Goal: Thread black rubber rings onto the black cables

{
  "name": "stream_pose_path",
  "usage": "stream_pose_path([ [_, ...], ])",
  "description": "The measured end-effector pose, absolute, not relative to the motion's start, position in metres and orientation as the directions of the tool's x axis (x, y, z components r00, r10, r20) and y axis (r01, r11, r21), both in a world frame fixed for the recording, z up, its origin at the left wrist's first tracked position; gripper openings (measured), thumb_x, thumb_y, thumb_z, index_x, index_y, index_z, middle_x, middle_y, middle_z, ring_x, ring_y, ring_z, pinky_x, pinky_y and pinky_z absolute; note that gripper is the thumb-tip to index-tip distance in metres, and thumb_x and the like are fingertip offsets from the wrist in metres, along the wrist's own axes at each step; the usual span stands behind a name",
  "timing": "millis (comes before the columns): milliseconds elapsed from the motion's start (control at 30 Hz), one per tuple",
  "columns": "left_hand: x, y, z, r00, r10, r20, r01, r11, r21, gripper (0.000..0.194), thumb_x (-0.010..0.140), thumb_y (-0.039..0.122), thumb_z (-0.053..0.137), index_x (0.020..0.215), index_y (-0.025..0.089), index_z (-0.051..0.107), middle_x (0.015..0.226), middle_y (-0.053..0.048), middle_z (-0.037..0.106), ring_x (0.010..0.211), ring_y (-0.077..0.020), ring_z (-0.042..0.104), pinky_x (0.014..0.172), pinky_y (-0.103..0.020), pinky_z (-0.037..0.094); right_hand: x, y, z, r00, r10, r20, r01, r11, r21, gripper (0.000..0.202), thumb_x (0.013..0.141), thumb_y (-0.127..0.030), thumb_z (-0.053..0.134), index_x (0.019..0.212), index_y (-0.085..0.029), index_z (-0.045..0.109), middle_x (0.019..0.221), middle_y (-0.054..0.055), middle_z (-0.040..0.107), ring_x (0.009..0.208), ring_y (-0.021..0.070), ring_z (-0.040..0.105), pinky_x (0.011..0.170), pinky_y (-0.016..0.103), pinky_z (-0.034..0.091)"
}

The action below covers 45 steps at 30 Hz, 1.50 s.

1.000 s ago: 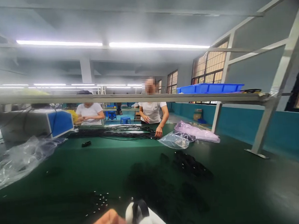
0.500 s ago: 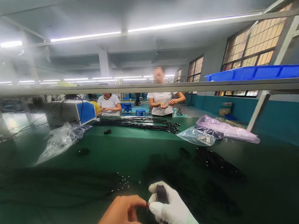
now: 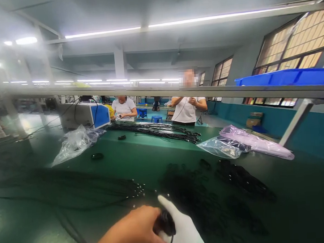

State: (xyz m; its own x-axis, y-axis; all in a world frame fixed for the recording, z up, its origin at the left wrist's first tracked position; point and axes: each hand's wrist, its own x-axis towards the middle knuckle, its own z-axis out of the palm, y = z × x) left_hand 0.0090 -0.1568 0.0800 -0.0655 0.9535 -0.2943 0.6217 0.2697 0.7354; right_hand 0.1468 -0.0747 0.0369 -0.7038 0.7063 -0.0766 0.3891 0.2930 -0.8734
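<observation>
Between my two hands, low in the middle of the view, is a coiled black cable [image 3: 167,222]. My left hand [image 3: 135,230], bare, has its fingers closed on the coil's left side. My right hand [image 3: 182,227] wears a white glove and holds the coil from the right, one finger pointing up past it. A thin cable end hangs down below the coil. Its other parts are hidden by my fingers. Just beyond my hands lie loose black cables [image 3: 105,182] with small shiny connector tips, and a dark heap of coiled cables [image 3: 187,192] lies to the right.
Farther back on the green table [image 3: 142,162] are a clear plastic bag [image 3: 76,142], long black cables [image 3: 162,130] and a pink plastic bag [image 3: 261,141]. A blue-sided machine [image 3: 100,115] stands at left. A shelf rail [image 3: 155,92] crosses above. Two co-workers in white shirts face me.
My left hand has gone from pinching at the cable beside the glove to closing on the coil. The coil has tilted, and the camera view has shifted a little left.
</observation>
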Motion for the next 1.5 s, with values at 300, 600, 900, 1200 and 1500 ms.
stream_pose_path([
  [300, 0.014, -0.15, 0.057, -0.076, 0.949, -0.307, 0.201, 0.316, 0.927, 0.013, 0.068, 0.024, 0.05, 0.067, 0.015, 0.058, 0.052, 0.0, 0.059, 0.041, -0.0092, 0.046, 0.043, -0.02, 0.035, 0.159, -0.07, 0.043, -0.869, 0.494, 0.036, -0.095, -0.095, -0.991, 0.039, 0.054, -0.034, 0.074, 0.084, -0.022, 0.053, 0.098, 0.005, 0.057, 0.065, 0.0126, 0.053, 0.056, 0.025, 0.04],
  [600, 0.018, -0.164, 0.092, -0.264, 0.961, 0.087, 0.07, -0.07, 0.995, 0.036, 0.071, 0.017, 0.058, 0.106, 0.022, 0.062, 0.108, -0.004, 0.061, 0.099, -0.0193, 0.054, 0.092, -0.034, 0.039, 0.157, -0.07, 0.039, -0.956, 0.288, 0.052, -0.193, -0.489, -0.851, 0.058, 0.057, -0.023, 0.076, 0.109, -0.016, 0.051, 0.054, -0.005, 0.053, 0.042, 0.007, 0.041, 0.043, 0.018, 0.029],
  [900, 0.014, -0.151, 0.088, -0.177, 0.982, -0.06, 0.135, 0.085, 0.987, 0.039, 0.065, 0.02, 0.063, 0.105, 0.019, 0.065, 0.074, 0.002, 0.056, 0.066, -0.0134, 0.055, 0.056, -0.023, 0.046, 0.152, -0.077, 0.037, -0.966, 0.255, -0.04, -0.164, -0.729, -0.664, 0.039, 0.084, -0.051, 0.056, 0.094, -0.013, 0.057, 0.084, 0.007, 0.06, 0.069, 0.0116, 0.06, 0.059, 0.022, 0.047],
  [1200, 0.02, -0.142, 0.065, -0.408, 0.897, -0.17, -0.035, 0.171, 0.985, 0.024, 0.066, 0.031, 0.057, 0.083, 0.014, 0.052, 0.051, 0.005, 0.054, 0.042, -0.0102, 0.05, 0.039, -0.022, 0.042, 0.149, -0.071, 0.038, -0.92, 0.39, -0.027, -0.13, -0.37, -0.92, 0.056, 0.063, -0.03, 0.074, 0.112, -0.017, 0.05, 0.102, 0.008, 0.056, 0.089, 0.0222, 0.058, 0.062, 0.033, 0.055],
  [1500, 0.028, -0.157, 0.038, -0.198, 0.969, -0.144, -0.211, 0.102, 0.972, 0.023, 0.065, 0.034, 0.063, 0.069, 0.015, 0.05, 0.054, 0.004, 0.051, 0.047, -0.0076, 0.046, 0.045, -0.019, 0.04, 0.155, -0.075, 0.045, -0.96, 0.275, -0.055, -0.076, -0.446, -0.892, 0.047, 0.066, -0.02, 0.073, 0.108, -0.013, 0.054, 0.097, 0.007, 0.059, 0.079, 0.0166, 0.059, 0.066, 0.032, 0.053],
])
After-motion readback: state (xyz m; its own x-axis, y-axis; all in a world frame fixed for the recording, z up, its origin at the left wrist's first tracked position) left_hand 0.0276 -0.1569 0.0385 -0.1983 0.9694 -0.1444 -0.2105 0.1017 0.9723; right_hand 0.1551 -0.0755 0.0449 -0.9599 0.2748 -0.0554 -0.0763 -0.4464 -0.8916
